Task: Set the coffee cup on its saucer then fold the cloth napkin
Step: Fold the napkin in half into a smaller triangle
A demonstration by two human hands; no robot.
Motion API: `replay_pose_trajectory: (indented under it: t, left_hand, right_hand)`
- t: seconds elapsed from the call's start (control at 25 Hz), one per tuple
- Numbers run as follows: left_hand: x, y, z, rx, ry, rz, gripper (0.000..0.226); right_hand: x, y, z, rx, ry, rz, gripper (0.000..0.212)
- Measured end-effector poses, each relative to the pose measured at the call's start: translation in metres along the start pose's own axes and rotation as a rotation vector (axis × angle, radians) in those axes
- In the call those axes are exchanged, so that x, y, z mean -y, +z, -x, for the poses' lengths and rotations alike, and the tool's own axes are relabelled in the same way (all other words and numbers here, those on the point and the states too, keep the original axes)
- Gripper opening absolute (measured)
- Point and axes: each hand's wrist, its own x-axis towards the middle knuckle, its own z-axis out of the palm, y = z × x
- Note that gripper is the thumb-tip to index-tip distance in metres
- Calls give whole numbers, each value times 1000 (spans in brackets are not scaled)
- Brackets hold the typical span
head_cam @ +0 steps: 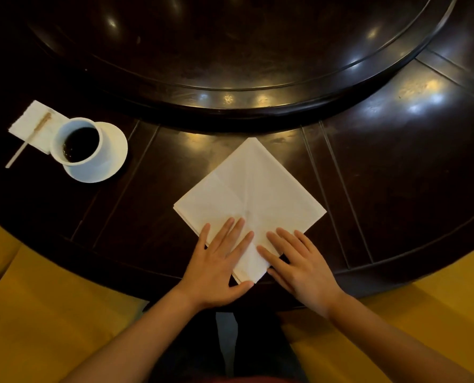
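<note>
Already the cup [79, 143] sits on its saucer [111, 161] at left; your left hand [220, 261] and right hand [299, 264], both spread flat, press the napkin [253, 186] at lower centre, so fold next.

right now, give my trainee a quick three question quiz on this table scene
1. True or false: the cup stands on the saucer.
2. What lies flat under both hands?
A. the napkin
B. the stir stick
C. the saucer
3. Fill in: the left hand and right hand press the napkin's ____ corner.

Key: 1 true; 2 A; 3 nearest
</note>
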Motion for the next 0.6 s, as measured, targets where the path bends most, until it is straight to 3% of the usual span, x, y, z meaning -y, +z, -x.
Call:
replay_pose_trajectory:
  t: [0.12, 0.32, 0.44, 0.6]
  left_hand:
    - [15, -9, 5, -34, 109, 45, 81]
    - [30, -21, -20, -149, 299, -33, 43]
    - [35, -22, -30, -212, 386, -37, 19]
    - [41, -20, -22, -261, 369, 27, 32]
  right_hand:
    - [-10, -7, -15, -53, -129, 15, 33]
    - [-24, -15, -34, 33, -356, 77, 24]
    - [-25, -21, -43, 83, -360, 82, 28]
    - [-26, -20, -42, 66, -262, -15, 22]
